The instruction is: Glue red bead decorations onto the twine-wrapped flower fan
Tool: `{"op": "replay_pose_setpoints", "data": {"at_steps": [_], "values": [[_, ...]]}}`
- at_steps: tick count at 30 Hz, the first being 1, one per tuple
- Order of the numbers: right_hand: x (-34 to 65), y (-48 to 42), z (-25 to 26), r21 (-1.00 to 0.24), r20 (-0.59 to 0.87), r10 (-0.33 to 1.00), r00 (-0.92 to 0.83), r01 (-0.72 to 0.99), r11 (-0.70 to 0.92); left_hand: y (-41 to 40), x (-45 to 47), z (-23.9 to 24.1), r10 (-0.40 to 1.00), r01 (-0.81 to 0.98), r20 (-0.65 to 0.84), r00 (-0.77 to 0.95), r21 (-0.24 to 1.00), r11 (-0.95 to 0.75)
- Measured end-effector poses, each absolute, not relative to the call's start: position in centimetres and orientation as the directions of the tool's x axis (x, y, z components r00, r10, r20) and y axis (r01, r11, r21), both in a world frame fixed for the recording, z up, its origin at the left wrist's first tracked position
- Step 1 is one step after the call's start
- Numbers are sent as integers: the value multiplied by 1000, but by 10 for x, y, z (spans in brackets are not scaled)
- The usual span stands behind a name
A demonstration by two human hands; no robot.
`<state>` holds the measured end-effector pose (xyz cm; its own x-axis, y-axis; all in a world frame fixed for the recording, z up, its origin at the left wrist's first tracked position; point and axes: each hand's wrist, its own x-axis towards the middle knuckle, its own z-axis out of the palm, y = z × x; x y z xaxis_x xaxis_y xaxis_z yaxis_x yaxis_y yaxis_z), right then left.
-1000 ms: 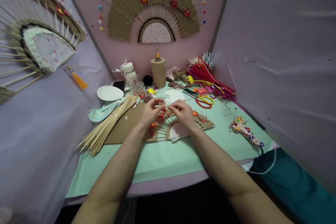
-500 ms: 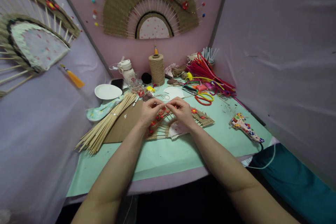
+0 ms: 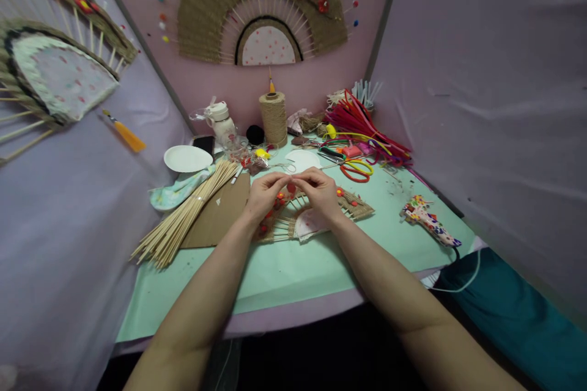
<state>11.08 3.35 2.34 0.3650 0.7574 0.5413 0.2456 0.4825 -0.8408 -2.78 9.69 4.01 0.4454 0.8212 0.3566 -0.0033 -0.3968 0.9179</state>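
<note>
My left hand [image 3: 266, 195] and my right hand [image 3: 318, 195] meet at the fingertips above a small decorated fan [image 3: 287, 226]. Both are closed in a pinch, thumbs against fingers. Whatever lies between the fingertips is too small to make out; a bit of red shows just below them, and I cannot tell whether it is held or part of the fan. The fan lies on the table, woven brown with red flowers, pale ribs and a white spotted half-round at its base. My hands and wrists hide part of it.
A bundle of thin sticks [image 3: 192, 214] lies on brown cardboard [image 3: 215, 229] at the left. Behind stand a twine spool [image 3: 274, 122] and a white bottle [image 3: 223, 125]. Scissors [image 3: 355, 171] and red pipe cleaners [image 3: 362, 125] lie right of centre; a patterned glue gun [image 3: 428, 223] rests far right.
The fingertips of both hands have shifted very slightly against each other, and more of the red piece shows below them. The view has moved a little; the table things stay put.
</note>
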Motion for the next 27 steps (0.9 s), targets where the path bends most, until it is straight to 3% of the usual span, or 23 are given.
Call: {"op": "replay_pose_setpoints", "data": {"at_steps": [5, 13, 19, 27], "values": [[109, 31, 27, -828, 558, 751, 353, 295, 477, 97, -27, 34, 818, 17, 417, 396, 887, -461], [120, 39, 23, -895, 441, 817, 373, 253, 367, 99, -28, 41, 840, 62, 339, 424, 914, -400], [115, 37, 24, -922, 382, 815, 436, 242, 303, 104, -30, 35, 840, 103, 416, 348, 874, -475], [110, 36, 24, -936, 349, 859, 376, 189, 297, 108, -30, 29, 860, 134, 453, 237, 861, -490]]}}
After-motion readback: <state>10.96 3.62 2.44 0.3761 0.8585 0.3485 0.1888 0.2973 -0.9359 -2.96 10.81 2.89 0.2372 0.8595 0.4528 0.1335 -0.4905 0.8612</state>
